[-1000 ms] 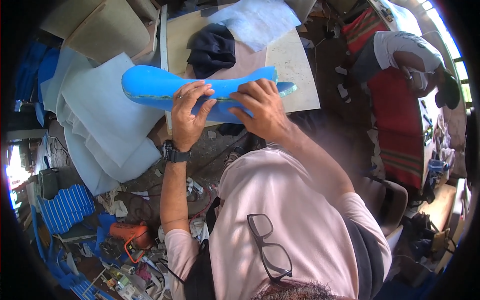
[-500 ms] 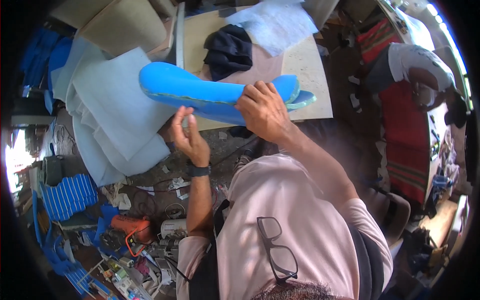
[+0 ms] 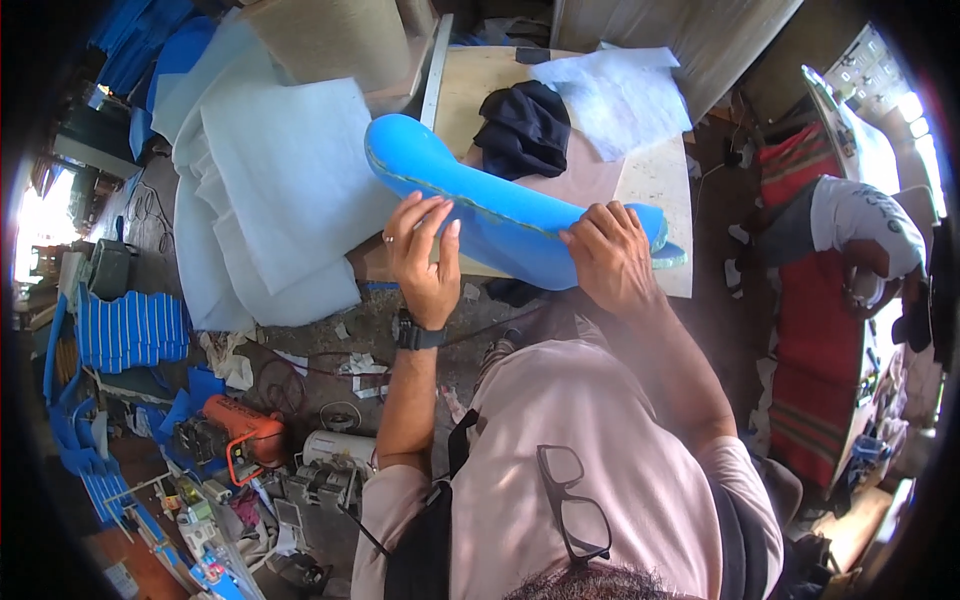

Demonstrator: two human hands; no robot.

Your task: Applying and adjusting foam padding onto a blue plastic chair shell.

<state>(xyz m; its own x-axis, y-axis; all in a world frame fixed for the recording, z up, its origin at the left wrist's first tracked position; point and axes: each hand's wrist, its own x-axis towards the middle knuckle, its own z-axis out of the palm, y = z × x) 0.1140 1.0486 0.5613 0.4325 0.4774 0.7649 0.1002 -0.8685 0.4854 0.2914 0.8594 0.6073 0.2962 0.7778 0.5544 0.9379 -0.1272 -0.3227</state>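
A long, curved blue foam piece (image 3: 500,195) is held up in front of me over the near edge of the table. It has a rounded left end, and a rough greenish seam runs along its length; at the right end its layers spread apart. My right hand (image 3: 615,260) is closed around the piece near that split end, thumb on the near side. My left hand (image 3: 425,265) has its fingers stretched out and apart, the tips at the seam near the rounded end. A dark watch (image 3: 418,335) sits on my left wrist.
White batting sheets (image 3: 270,180) drape over the table's left side. A black cloth (image 3: 525,130) and a thin white sheet (image 3: 620,95) lie on the wooden tabletop (image 3: 655,185). An orange compressor (image 3: 245,435) stands lower left. Another person (image 3: 865,215) bends over red striped fabric (image 3: 805,370) at right.
The foam piece has tilted, its right end now lower than its rounded left end. My left fingers have moved up to the seam. The whole view has shifted, putting the table farther right.
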